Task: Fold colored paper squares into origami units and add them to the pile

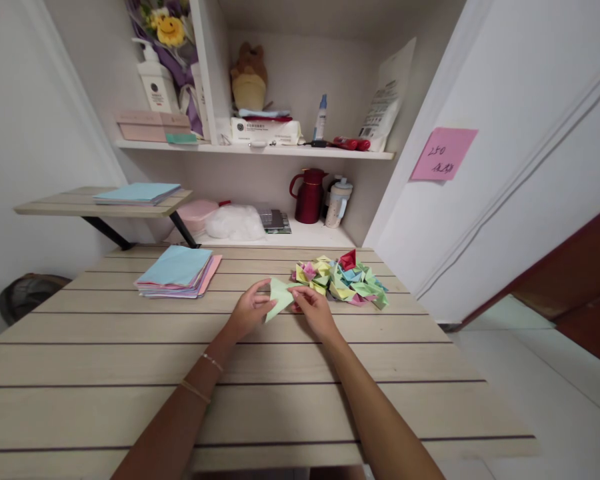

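Observation:
A pale green piece of folded paper (280, 297) is held between both hands above the middle of the table. My left hand (251, 309) pinches its left edge, fingers behind it and thumb in front. At its right corner, the thumb and forefinger of my right hand (314, 308) close on the paper. Just beyond my right hand lies a heap of folded paper pieces (343, 283) in yellow, green, pink, blue and red. To the left sits a stack of coloured paper sheets (177, 270) with light blue on top.
A small raised shelf (70, 200) at the back left bears more blue sheets (137, 192). Behind the slatted table (260, 400), a cabinet holds a dark red jug (310, 197), a light cup (338, 203) and a white plastic bag (235, 222). A pink note (444, 155) sticks to the right wall.

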{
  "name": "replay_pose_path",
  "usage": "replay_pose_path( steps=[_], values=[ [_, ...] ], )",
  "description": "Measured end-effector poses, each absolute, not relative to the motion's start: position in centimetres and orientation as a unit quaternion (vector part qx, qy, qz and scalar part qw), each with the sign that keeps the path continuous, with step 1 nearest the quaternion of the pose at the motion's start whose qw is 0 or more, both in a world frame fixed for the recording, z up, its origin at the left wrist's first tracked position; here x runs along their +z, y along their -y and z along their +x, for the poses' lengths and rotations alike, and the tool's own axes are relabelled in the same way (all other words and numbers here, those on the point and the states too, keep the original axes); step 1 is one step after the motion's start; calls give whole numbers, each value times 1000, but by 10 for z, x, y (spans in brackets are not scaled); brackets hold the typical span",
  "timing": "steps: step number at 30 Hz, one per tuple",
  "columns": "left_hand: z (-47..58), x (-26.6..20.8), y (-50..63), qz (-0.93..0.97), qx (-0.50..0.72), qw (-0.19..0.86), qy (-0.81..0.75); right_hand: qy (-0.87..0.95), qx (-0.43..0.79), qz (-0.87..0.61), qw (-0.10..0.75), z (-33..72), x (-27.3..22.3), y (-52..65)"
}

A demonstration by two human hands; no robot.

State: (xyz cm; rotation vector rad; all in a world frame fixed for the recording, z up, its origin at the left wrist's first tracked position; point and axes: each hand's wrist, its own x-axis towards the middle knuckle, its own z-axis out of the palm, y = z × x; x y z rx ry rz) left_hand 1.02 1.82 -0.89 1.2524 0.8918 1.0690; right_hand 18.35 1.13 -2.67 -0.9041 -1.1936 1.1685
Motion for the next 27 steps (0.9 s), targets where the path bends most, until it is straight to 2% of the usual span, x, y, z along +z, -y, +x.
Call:
replay_pose_path(
  steps=[7,11,18,27],
  values=[
    [16,-6,-18,452,487,633,-397,461,535,-364,607,185,-24,-11],
    [18,-7,-18,449,450,663,-395,435,581,-330,603,185,-23,-11],
    [16,-13,-18,438,458,657,-408,404,630,-278,602,184,-23,-10],
    [18,-13,-15,499,448,662,-335,446,652,-308,530,178,-25,-7]
  ],
)
